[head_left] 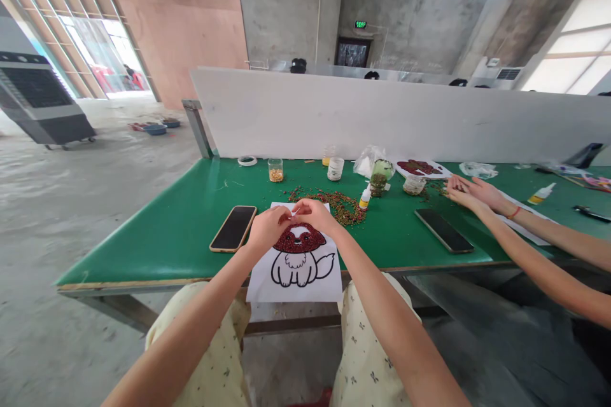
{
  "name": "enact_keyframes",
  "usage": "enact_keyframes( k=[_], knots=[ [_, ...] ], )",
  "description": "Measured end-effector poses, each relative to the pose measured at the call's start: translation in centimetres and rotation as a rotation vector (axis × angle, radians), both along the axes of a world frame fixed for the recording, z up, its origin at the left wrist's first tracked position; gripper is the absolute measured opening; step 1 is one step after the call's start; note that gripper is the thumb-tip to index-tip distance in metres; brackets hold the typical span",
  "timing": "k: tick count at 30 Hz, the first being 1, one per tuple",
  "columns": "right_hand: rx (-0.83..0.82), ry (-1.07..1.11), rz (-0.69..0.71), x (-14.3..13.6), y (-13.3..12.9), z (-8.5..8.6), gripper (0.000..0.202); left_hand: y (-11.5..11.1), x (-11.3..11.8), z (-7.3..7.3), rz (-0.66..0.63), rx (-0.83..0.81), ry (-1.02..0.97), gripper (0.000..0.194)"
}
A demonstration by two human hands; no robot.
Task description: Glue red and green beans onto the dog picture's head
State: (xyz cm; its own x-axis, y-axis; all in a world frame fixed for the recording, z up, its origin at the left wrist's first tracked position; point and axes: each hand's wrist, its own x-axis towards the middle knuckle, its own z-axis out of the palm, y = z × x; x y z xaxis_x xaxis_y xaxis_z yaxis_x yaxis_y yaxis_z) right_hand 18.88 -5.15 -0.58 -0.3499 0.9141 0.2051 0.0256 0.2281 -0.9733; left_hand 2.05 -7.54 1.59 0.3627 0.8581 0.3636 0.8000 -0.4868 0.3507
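Observation:
A sheet of paper (260, 286) with an outlined cartoon animal lies in front of me, overhanging the table's front edge. Dark red beans or seeds cover most of the animal's head (286, 241); its body and tail are bare outline. My left hand (270, 227) is over the upper left of the head, fingers bent and pressed together. Meeting it fingertip to fingertip, my right hand (315, 213) is curled in a pinch above the head's top. Whatever is between the fingers is too small to make out. Just beyond lies a loose pile of mixed red and green beans (341, 208).
A phone (233, 229) lies left of the paper, another phone (443, 230) to the right. Behind stand a glue bottle (365, 197), a cup of yellow kernels (275, 172), a white cup (335, 170) and a tipped green jar (380, 179). A co-worker's hands (470, 194) are at right.

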Motion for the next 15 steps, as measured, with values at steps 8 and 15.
enact_keyframes(
  k=[8,15],
  knots=[
    [-0.032,-0.059,-0.005,0.2,-0.2,-0.3,0.027,0.3,-0.1,-0.9,-0.008,0.030,0.137,0.017],
    [-0.010,-0.091,0.012,0.2,-0.3,0.0,0.019,0.6,0.2,-1.5,-0.011,0.067,0.213,0.020]
  ],
)
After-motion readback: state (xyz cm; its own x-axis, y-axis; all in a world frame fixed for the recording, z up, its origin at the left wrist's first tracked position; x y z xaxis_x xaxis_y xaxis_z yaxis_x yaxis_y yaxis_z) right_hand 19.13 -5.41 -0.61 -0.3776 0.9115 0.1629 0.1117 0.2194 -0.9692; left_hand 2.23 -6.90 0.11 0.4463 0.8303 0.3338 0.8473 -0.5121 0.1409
